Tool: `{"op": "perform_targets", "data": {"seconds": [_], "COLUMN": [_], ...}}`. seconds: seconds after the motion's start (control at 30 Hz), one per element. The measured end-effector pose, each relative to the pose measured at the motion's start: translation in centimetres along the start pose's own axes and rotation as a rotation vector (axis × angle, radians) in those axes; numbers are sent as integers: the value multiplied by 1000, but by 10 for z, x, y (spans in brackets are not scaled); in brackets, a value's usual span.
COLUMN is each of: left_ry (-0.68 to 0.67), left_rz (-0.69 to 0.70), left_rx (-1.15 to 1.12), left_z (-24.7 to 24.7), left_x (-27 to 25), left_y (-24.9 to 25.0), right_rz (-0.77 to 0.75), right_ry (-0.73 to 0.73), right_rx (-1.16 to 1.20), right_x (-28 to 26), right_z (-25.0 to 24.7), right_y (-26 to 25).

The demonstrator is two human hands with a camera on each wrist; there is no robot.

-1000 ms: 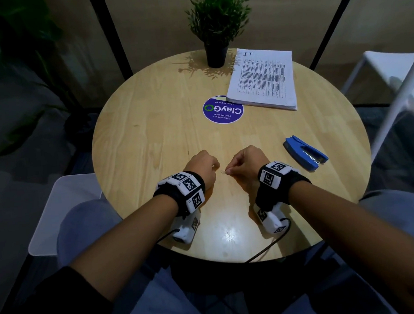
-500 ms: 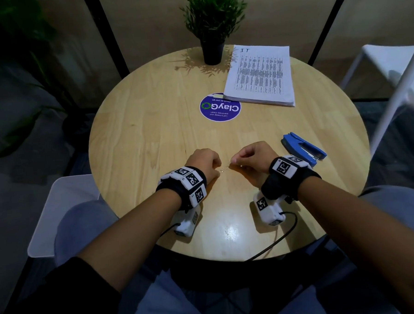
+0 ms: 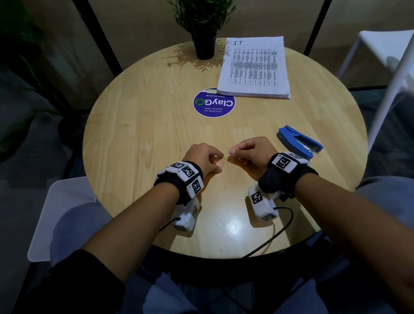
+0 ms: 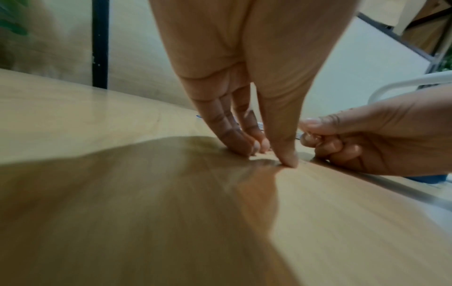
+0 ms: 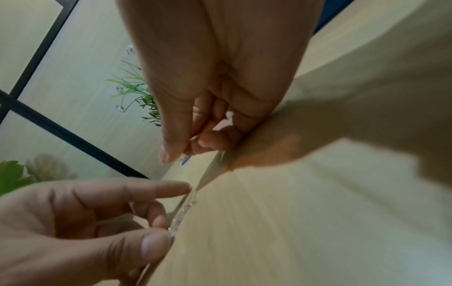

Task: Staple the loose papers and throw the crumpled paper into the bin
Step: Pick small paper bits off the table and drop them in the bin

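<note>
A stack of printed papers (image 3: 254, 68) lies at the table's far right. A blue stapler (image 3: 298, 142), hinged open, lies just right of my right hand (image 3: 233, 152). My left hand (image 3: 219, 159) rests its fingertips on the wood and pinches a thin shiny staple strip (image 5: 182, 212) between thumb and forefinger. The right hand has curled fingers, with the thumb pressed on the forefinger over a tiny glinting bit (image 4: 304, 134), seemingly staples. A small gap separates the two hands. No crumpled paper or bin shows.
The round wooden table (image 3: 137, 136) carries a potted plant (image 3: 204, 25) at the back and a purple round sticker (image 3: 214, 103) in the middle. White chairs stand at the left (image 3: 60, 212) and at the right (image 3: 387, 51). Wrist-camera cables trail off the near edge.
My right hand has drawn a little to the right, away from the left hand, and its wrist has turned. The left hand stays put on the table.
</note>
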State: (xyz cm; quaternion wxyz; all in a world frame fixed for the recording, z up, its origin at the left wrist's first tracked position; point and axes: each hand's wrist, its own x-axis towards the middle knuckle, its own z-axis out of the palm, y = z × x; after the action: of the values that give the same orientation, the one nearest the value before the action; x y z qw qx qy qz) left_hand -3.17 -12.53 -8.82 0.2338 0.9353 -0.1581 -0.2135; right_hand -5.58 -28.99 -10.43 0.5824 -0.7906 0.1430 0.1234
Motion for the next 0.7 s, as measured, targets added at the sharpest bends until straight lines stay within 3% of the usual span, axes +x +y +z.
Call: {"op": "perform_targets", "data": {"seconds": [0.17,0.7], "left_ry": [-69,-35], "left_rz": [20,33], "left_rx": [9,-125], "left_z": [-4,-2], "left_x": [6,17], "left_y": [-4,-7], "right_rz": [19,25], "right_ry": [11,28], "right_rx": [77,147], "right_x": [2,5], "right_z": [1,3], "right_y": [3,7]}}
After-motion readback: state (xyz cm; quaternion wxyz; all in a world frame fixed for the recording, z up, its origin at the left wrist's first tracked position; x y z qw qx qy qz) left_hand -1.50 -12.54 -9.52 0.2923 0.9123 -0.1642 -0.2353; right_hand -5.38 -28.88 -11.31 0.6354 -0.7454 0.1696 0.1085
